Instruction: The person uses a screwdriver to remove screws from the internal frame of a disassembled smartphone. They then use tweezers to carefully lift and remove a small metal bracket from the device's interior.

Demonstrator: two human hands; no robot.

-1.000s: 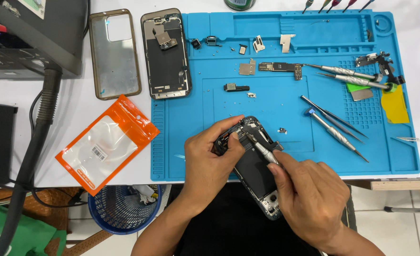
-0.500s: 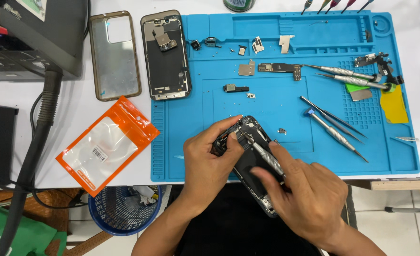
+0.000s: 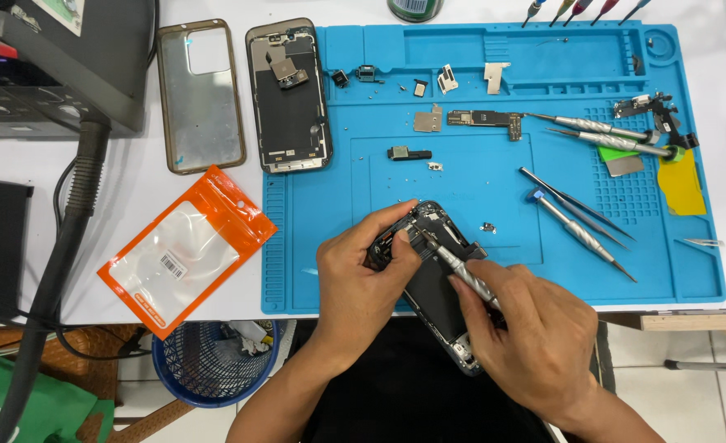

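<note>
An opened dark phone body (image 3: 435, 283) lies tilted at the front edge of the blue work mat (image 3: 494, 180). My left hand (image 3: 359, 279) grips the phone's upper left corner, thumb and fingers pinched on the frame. My right hand (image 3: 527, 328) holds a thin silver screwdriver (image 3: 457, 264), whose tip touches the parts near the top of the phone. The lower half of the phone is partly hidden under my right hand.
On the mat lie small phone parts (image 3: 477, 119), tweezers and screwdrivers (image 3: 580, 217) and a yellow pick (image 3: 681, 184). A detached phone screen (image 3: 287, 97), a clear case (image 3: 199, 97) and an orange pouch (image 3: 184, 250) lie to the left. A blue bin (image 3: 211, 361) stands below.
The right hand has shifted slightly along the phone and the screwdriver tip has moved toward the phone's top. The left hand keeps its grip.
</note>
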